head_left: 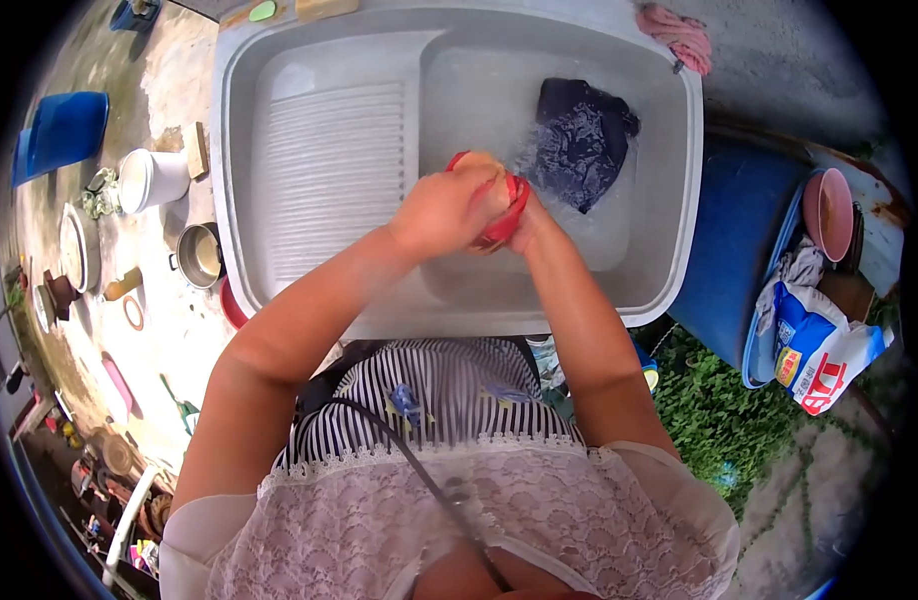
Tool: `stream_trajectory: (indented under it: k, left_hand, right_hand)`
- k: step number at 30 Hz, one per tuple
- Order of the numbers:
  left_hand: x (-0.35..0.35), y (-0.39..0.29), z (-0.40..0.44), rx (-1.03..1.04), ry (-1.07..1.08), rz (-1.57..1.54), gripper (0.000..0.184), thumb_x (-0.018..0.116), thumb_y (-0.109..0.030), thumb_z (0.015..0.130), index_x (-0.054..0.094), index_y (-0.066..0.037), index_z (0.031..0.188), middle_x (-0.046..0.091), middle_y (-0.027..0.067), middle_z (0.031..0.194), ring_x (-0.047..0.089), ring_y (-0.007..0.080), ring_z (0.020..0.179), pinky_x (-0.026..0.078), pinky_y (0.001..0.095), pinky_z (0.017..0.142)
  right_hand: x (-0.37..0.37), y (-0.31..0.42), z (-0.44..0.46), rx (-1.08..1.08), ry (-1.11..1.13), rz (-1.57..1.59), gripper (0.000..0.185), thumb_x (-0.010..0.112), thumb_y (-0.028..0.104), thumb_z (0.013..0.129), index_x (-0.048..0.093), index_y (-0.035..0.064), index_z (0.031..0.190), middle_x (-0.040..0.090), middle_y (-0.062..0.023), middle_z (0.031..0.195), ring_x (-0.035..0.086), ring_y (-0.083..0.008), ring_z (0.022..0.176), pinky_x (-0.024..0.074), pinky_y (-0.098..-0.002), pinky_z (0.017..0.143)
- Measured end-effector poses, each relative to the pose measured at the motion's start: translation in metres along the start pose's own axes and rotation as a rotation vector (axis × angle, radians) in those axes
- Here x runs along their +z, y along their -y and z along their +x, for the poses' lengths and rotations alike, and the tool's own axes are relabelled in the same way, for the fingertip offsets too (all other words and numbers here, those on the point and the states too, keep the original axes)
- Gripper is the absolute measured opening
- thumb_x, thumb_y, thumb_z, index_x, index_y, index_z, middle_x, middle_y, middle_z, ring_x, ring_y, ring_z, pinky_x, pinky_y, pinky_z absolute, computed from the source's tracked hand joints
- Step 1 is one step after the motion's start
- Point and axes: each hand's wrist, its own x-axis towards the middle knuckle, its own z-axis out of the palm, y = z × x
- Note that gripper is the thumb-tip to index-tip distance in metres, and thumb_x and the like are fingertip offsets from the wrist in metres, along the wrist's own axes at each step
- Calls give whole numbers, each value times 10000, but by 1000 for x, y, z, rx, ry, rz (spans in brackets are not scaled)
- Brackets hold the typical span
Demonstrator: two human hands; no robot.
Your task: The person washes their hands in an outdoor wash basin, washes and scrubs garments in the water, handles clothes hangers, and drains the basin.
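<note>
A bunched red cloth (501, 228) is squeezed between my two hands above the basin. My left hand (441, 208) is closed over it from the left, its fingers partly hidden. From the right, my right hand (525, 232) grips the same cloth, mostly covered by the cloth and the other hand. A dark navy cloth (582, 145) lies wet in shallow water to the right of my hands. Both cloths are within the grey wash sink (684, 200), whose left side has a ribbed washboard (334, 180).
A pink rag (674, 38) hangs over the sink's back right corner. At the right stand a blue barrel (724, 240), a pink bowl (829, 215) and a printed plastic bag (819, 350). On the left ground are a white bucket (151, 182) and a metal pot (197, 256).
</note>
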Motion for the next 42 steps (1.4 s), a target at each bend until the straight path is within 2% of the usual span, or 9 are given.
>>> stream_trajectory:
  k: [5, 7, 9, 12, 16, 22, 30, 36, 42]
  left_hand:
    - [-62, 5, -36, -264, 40, -155, 348, 516, -35, 885, 631, -37, 1213, 698, 157, 928, 675, 290, 887, 538, 379, 844]
    - [-93, 25, -64, -346, 16, -326, 321, 496, -37, 896, 631, -32, 1187, 676, 98, 909, 640, 217, 869, 523, 335, 841]
    - [-122, 46, -94, -402, -6, -360, 305, 515, -66, 917, 632, -23, 1195, 677, 110, 983, 635, 254, 923, 509, 331, 890]
    - [-141, 72, -129, -409, -39, 35, 360, 572, -124, 971, 615, -15, 1311, 648, 166, 1276, 614, 316, 1164, 461, 351, 1054]
    - [-135, 72, -130, -354, -327, 1242, 478, 646, -234, 1015, 576, -29, 1442, 512, 200, 1533, 496, 381, 1397, 372, 420, 1188]
    - [-90, 29, -53, -426, -6, -770, 575, 592, -416, 1101, 490, -56, 1537, 548, 144, 1514, 589, 257, 1347, 529, 433, 1052]
    - [4, 30, 36, -944, 126, -1505, 652, 742, -543, 958, 594, -94, 1407, 657, 154, 1368, 664, 283, 1220, 540, 518, 1064]
    - [-60, 34, -1, -580, -163, -1214, 345, 596, -102, 1023, 573, -19, 1356, 700, 120, 1222, 695, 234, 1128, 571, 417, 1013]
    - [-113, 59, -58, -200, -488, 259, 453, 637, -82, 951, 589, -90, 1401, 671, 192, 1206, 670, 371, 1103, 529, 444, 975]
  right_hand:
    - [-55, 20, 47, -365, -156, -920, 493, 683, 369, 1010, 609, 83, 1404, 672, -150, 1360, 653, -310, 1240, 511, -447, 1062]
    - [-93, 45, 52, -849, -849, -1634, 639, 734, 449, 971, 534, 143, 1495, 552, -139, 1532, 530, -323, 1398, 439, -483, 1131]
    - [-123, 72, 52, -509, -1215, -1719, 970, 819, 526, 874, 297, 287, 1657, 176, -109, 1762, 241, -403, 1578, 309, -639, 1204]
    - [-124, 74, 58, -221, -1068, -1376, 980, 827, 526, 857, 300, 323, 1658, 212, -93, 1749, 260, -445, 1555, 297, -693, 1196]
    - [-116, 17, 60, -558, -684, -2021, 669, 799, 275, 840, 563, 211, 1463, 495, -79, 1551, 494, -348, 1351, 467, -628, 1075]
    - [-146, 16, 52, -459, -539, -1319, 399, 663, 5, 799, 685, 100, 1186, 671, -118, 1170, 663, -361, 1065, 544, -456, 960]
    - [1, -7, -51, -936, 179, -848, 681, 534, -215, 691, 605, 46, 1316, 580, -88, 1293, 576, -234, 1271, 448, -350, 1111]
    - [-59, -3, -1, -828, -222, -1246, 694, 708, 32, 907, 487, 116, 1560, 516, -143, 1551, 527, -332, 1396, 442, -455, 1184]
    - [-174, -6, 97, -610, -794, -1825, 363, 600, 199, 1004, 614, 80, 1346, 613, -160, 1388, 567, -399, 1288, 492, -493, 1086]
